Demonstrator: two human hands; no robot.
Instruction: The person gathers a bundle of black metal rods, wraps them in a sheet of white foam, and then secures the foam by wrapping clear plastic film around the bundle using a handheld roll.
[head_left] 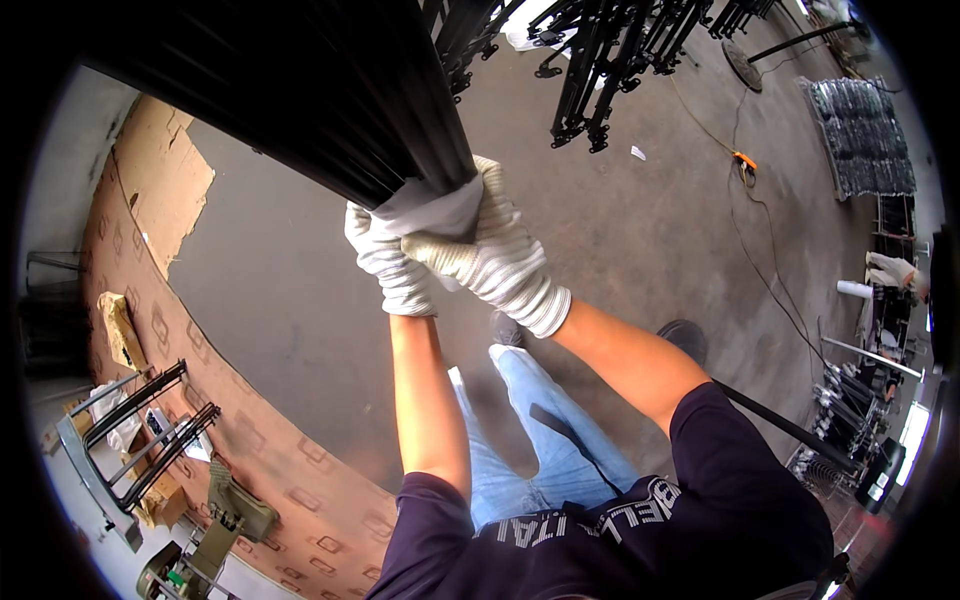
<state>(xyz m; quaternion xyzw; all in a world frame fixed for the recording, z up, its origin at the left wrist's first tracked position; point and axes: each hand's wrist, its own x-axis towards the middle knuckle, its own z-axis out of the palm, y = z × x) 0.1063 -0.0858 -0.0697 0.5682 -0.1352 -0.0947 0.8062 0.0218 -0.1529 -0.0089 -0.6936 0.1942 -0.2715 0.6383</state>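
A thick bundle of long black bars (pixel 330 100) runs from the upper left down to my hands. Grey wrapping (pixel 430 210) covers its near end. My left hand (pixel 385 262), in a white knitted glove, is closed round the wrapped end from the left and below, its fingertips partly hidden. From the right, my right hand (pixel 505 250), gloved the same way, grips that end too, thumb across the front and fingers curled up the far side. Both hands meet beneath the wrapping.
Black metal frames (pixel 600 70) hang or stand in clusters beyond the bundle. A cable with an orange connector (pixel 744 161) lies on the floor at right. A patterned pinkish surface (pixel 250 420) curves along the left, beside a green machine (pixel 235 510). Black parts (pixel 860 135) are stacked far right.
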